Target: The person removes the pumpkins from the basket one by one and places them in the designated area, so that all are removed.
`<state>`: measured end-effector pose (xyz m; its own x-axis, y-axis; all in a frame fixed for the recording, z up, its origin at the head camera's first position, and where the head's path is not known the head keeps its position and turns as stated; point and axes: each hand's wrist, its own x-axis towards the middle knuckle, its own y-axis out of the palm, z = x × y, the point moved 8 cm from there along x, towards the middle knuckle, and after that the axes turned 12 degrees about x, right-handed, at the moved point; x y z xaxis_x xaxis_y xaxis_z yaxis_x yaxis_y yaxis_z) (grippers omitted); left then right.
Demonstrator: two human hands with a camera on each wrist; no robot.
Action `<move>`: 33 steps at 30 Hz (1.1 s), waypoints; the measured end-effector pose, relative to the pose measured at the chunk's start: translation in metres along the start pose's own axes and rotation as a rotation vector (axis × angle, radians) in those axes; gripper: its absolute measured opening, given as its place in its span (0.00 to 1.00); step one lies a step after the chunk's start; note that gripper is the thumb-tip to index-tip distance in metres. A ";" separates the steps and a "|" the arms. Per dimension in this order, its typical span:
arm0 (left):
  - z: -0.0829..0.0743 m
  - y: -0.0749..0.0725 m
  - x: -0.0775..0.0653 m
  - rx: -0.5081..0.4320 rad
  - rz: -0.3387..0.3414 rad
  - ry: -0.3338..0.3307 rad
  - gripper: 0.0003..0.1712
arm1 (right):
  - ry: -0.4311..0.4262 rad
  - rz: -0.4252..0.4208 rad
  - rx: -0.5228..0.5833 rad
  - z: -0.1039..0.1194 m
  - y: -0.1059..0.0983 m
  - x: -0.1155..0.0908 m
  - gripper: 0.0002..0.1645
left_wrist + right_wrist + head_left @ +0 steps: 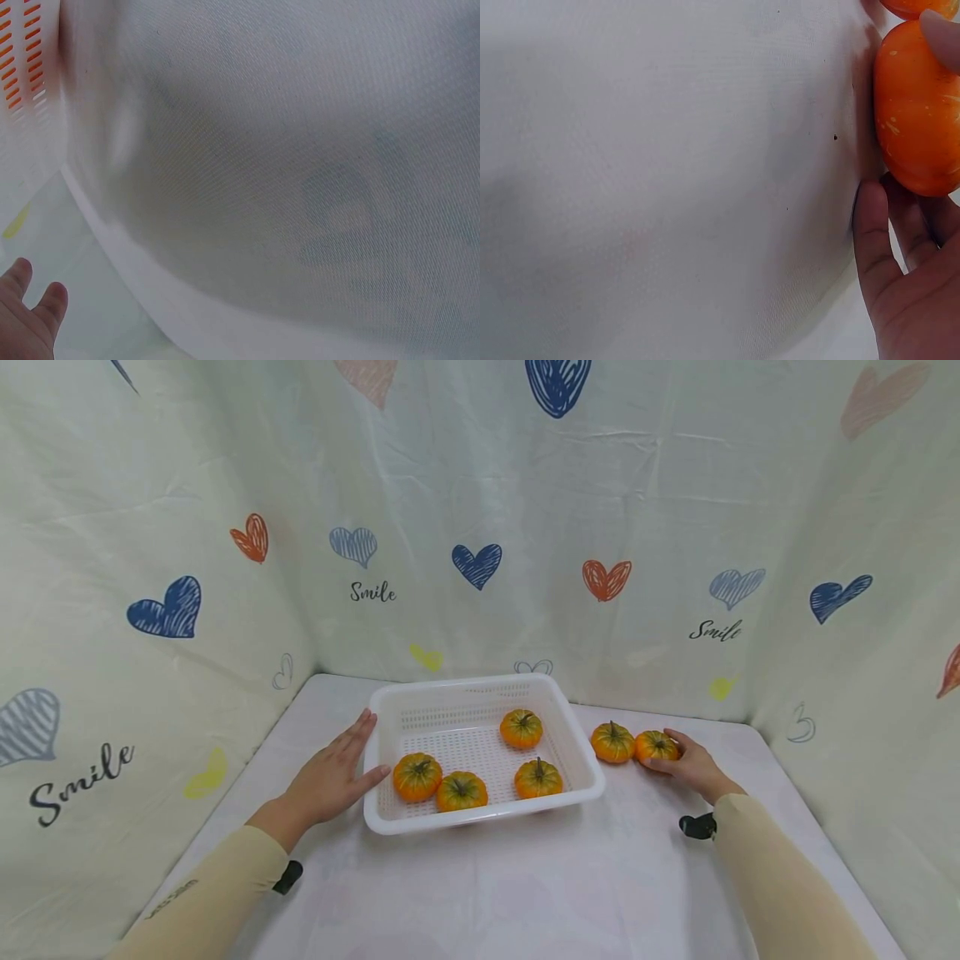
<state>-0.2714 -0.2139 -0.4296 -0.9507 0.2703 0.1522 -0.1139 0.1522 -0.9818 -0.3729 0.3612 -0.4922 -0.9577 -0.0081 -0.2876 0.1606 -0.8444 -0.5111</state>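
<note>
A white plastic basket (480,745) with perforated walls stands on the table, holding several small orange pumpkins (417,777). My left hand (326,785) rests at the basket's left side, fingers extended along the rim and thumb over its edge. Right of the basket, my right hand (696,770) grips a small pumpkin (656,745) between thumb and fingers. Another pumpkin (611,743) sits directly beside it, nearer the basket. The right wrist view shows the gripped pumpkin (915,112) with the thumb on one side and fingers at the other, close over the tabletop.
A white cloth covers the table (510,893). Pale curtains (525,485) printed with hearts and "Smile" surround it at the back and both sides. The basket's back edge stands near the rear curtain.
</note>
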 end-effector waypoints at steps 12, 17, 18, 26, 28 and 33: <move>-0.001 -0.001 0.000 0.010 0.007 -0.009 0.52 | 0.017 0.008 0.005 0.002 -0.001 -0.004 0.69; -0.001 -0.001 0.000 0.012 0.004 -0.006 0.52 | 0.007 0.023 -0.002 0.006 -0.006 -0.009 0.68; -0.001 -0.001 0.000 0.010 0.002 -0.006 0.52 | 0.002 0.024 -0.005 0.007 -0.007 -0.009 0.67; -0.001 0.000 0.000 0.011 -0.013 0.004 0.52 | -0.089 -0.005 -0.047 0.042 -0.030 -0.017 0.62; -0.001 0.000 0.000 0.012 -0.009 0.001 0.52 | -0.120 -0.005 -0.055 0.058 -0.033 -0.019 0.62; -0.002 -0.001 -0.001 0.011 -0.005 0.003 0.52 | -0.202 -0.007 -0.078 0.106 -0.032 -0.023 0.62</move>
<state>-0.2703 -0.2128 -0.4285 -0.9493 0.2724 0.1570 -0.1214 0.1429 -0.9823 -0.3811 0.3314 -0.3830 -0.9860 -0.1156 -0.1198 0.1639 -0.8007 -0.5761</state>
